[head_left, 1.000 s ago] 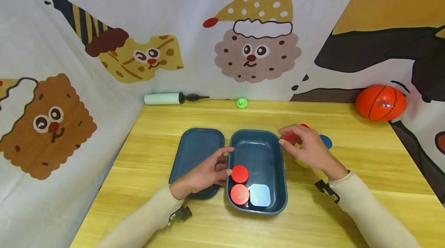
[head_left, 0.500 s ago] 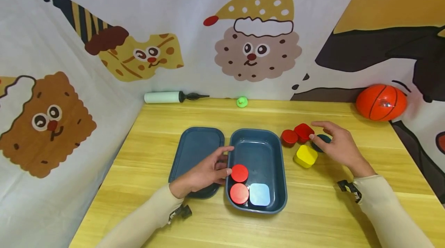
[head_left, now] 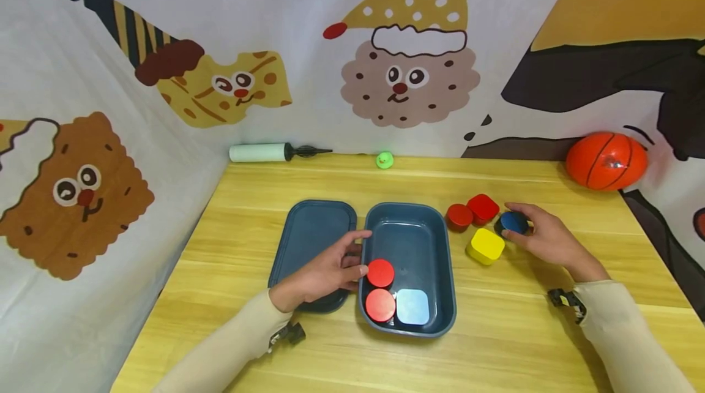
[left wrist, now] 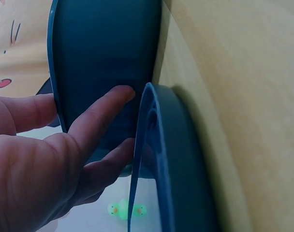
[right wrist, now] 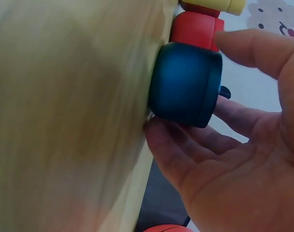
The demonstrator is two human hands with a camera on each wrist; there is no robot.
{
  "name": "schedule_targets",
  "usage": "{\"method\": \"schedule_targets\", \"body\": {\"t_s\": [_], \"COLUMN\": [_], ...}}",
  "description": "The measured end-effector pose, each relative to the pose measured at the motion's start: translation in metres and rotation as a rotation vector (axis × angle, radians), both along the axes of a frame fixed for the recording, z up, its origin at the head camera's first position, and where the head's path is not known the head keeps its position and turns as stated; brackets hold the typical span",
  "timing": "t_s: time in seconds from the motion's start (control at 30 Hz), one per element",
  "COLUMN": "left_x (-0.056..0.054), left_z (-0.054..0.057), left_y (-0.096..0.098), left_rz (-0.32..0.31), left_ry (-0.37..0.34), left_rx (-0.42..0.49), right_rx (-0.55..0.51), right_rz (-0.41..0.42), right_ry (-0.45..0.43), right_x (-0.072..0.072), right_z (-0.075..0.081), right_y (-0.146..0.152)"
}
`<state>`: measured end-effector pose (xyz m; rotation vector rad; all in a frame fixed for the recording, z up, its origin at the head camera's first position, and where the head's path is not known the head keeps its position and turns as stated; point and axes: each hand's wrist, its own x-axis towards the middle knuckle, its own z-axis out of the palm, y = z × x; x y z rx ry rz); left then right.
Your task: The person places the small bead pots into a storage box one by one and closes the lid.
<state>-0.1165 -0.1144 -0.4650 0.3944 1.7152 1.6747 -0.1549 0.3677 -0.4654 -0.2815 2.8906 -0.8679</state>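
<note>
My right hand (head_left: 548,237) has its thumb and fingers around a small round blue container (head_left: 514,223) on the table. In the right wrist view, the fingers lie along one side of that container (right wrist: 185,84), with the thumb tip near its top edge. My left hand (head_left: 327,270) rests at the left wall of a dark blue lunch box (head_left: 407,240), fingertips on its outside and rim. Inside the box sit two round red containers (head_left: 380,305) and a light blue square one (head_left: 412,306). A round red container (head_left: 459,217), a square red one (head_left: 483,208) and a square yellow one (head_left: 485,245) stand beside the blue one.
A dark blue lid (head_left: 316,234) lies left of the box, under my left hand. Along the back are a pale hand pump (head_left: 259,153), a green toy duck (head_left: 384,160) and an orange ball (head_left: 606,161). A printed cloth (head_left: 308,99) hangs behind.
My right hand has moved right, away from the red containers, and its fingers have come around the blue container. My left hand has stayed at the box wall.
</note>
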Motion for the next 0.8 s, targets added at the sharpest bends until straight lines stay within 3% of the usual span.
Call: {"method": "schedule_targets", "body": {"t_s": [0.37,0.8], "left_x": [-0.001,-0.001], "left_z": [0.001,0.002], "left_y": [0.001,-0.001], "left_rz": [-0.008,-0.008], "left_ry": [-0.013,-0.024], "left_rx": [0.017,0.036], "right_rx": [0.010,-0.061], "right_rz": [-0.054,-0.078], "right_ry": [0.011,0.180], "right_x": [-0.002,0.002], "right_z": [0.007,0.035], "right_y": [0.006,-0.013]}}
